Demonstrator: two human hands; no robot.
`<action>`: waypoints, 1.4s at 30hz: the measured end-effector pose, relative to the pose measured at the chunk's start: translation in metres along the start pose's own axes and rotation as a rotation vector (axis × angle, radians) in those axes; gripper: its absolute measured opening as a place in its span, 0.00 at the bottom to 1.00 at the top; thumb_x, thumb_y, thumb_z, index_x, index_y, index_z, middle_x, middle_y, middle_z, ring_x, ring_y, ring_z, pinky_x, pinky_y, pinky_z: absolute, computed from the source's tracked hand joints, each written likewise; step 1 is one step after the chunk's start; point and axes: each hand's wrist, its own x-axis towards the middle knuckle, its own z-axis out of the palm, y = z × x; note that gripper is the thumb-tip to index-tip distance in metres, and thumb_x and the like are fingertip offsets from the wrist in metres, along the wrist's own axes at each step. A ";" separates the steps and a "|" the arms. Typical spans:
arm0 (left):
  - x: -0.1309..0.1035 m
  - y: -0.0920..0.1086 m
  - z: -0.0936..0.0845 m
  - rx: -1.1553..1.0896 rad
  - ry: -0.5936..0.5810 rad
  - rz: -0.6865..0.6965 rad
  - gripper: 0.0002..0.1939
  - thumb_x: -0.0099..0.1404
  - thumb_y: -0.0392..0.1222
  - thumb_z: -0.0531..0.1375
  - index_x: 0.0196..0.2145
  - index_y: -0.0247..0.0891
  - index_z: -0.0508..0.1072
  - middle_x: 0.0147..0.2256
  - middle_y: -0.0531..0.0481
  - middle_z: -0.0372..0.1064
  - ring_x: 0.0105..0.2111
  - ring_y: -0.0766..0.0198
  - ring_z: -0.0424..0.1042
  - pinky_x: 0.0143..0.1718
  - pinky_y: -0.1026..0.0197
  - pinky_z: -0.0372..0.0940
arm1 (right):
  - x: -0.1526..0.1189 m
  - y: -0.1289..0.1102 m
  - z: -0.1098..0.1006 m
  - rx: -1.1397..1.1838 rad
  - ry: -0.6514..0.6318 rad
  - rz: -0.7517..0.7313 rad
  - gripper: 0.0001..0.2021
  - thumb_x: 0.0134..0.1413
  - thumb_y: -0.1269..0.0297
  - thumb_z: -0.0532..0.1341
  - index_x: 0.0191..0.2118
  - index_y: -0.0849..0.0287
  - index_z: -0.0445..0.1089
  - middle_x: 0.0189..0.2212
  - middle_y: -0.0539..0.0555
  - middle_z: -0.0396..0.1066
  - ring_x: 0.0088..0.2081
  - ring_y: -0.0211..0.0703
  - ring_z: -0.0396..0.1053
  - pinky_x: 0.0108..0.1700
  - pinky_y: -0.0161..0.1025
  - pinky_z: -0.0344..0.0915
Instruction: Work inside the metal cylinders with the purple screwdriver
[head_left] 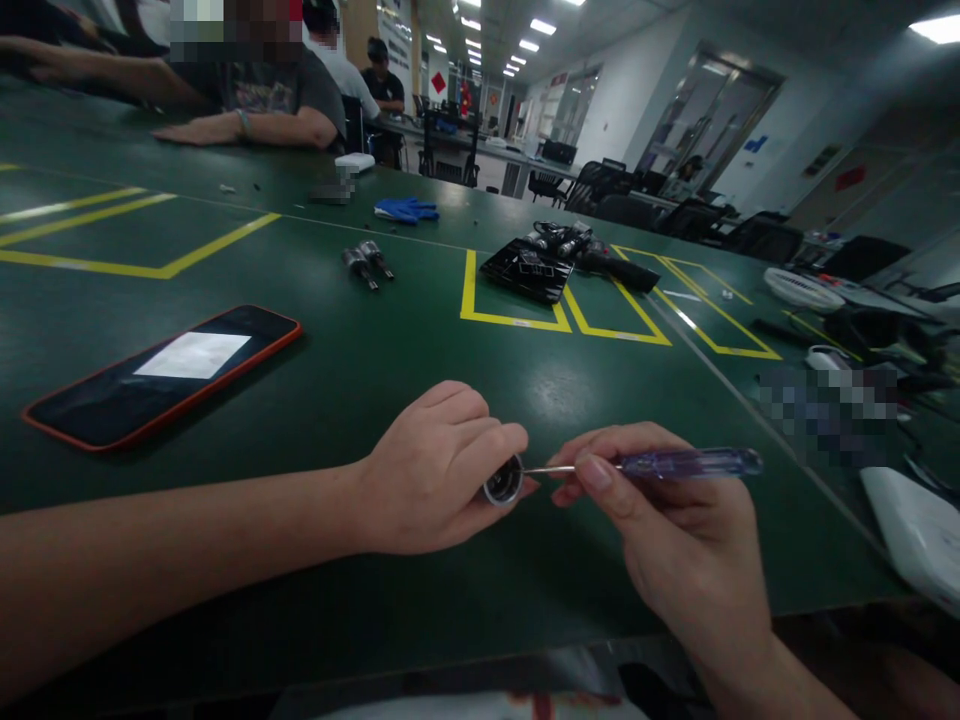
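Note:
My left hand [442, 465] is wrapped round a small round metal part [503, 481], its open end facing right. Its dark inside shows, while the rest is hidden in my palm. In my right hand [675, 520] is a screwdriver [686, 463] with a clear purple handle, the thin shaft pinched between thumb and fingers. The shaft points left and its tip reaches the rim of the metal part; whether it touches or goes inside, I cannot tell. Both hands are above the green table [360, 400] near its front edge.
A phone [172, 375] in an orange case lies at left. Farther back are metal connector-like pieces [367, 263], a blue glove [407, 210], and a black packet [529, 268] beside dark tools within yellow tape. A white device [915, 530] is at right. A person [277, 100] sits across the table.

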 end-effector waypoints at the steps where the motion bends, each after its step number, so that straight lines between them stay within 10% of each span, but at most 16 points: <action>1: 0.000 0.000 0.000 -0.001 -0.002 -0.003 0.07 0.60 0.41 0.56 0.34 0.34 0.62 0.24 0.52 0.65 0.25 0.65 0.61 0.28 0.60 0.58 | 0.002 -0.001 -0.001 -0.001 -0.015 0.009 0.03 0.50 0.73 0.61 0.31 0.61 0.71 0.29 0.52 0.72 0.27 0.36 0.71 0.27 0.32 0.71; 11: -0.002 0.001 0.001 -0.035 -0.030 -0.024 0.07 0.60 0.39 0.57 0.35 0.34 0.61 0.24 0.51 0.65 0.26 0.63 0.61 0.30 0.59 0.57 | 0.018 0.004 -0.004 0.217 -0.124 0.190 0.01 0.50 0.70 0.62 0.30 0.62 0.70 0.26 0.51 0.72 0.25 0.33 0.70 0.27 0.30 0.69; 19: 0.000 0.001 -0.001 -0.033 -0.029 -0.077 0.08 0.60 0.41 0.56 0.34 0.34 0.62 0.25 0.51 0.64 0.26 0.63 0.61 0.29 0.60 0.57 | 0.006 0.014 0.006 0.353 0.067 0.196 0.02 0.50 0.69 0.61 0.28 0.62 0.70 0.26 0.51 0.72 0.24 0.32 0.69 0.26 0.30 0.70; 29: 0.002 0.001 -0.002 -0.087 -0.024 -0.162 0.08 0.60 0.42 0.56 0.34 0.35 0.63 0.26 0.51 0.64 0.26 0.64 0.61 0.29 0.60 0.57 | 0.006 -0.012 0.001 -0.335 -0.052 -0.257 0.06 0.49 0.77 0.59 0.33 0.60 0.68 0.30 0.49 0.71 0.30 0.35 0.70 0.32 0.32 0.68; 42: 0.004 0.005 -0.010 -0.267 0.020 -0.382 0.12 0.60 0.46 0.54 0.37 0.34 0.62 0.30 0.48 0.68 0.30 0.61 0.68 0.34 0.55 0.64 | 0.069 -0.050 0.023 -0.715 -0.429 -0.432 0.05 0.54 0.70 0.56 0.27 0.61 0.63 0.21 0.46 0.64 0.23 0.32 0.61 0.26 0.32 0.57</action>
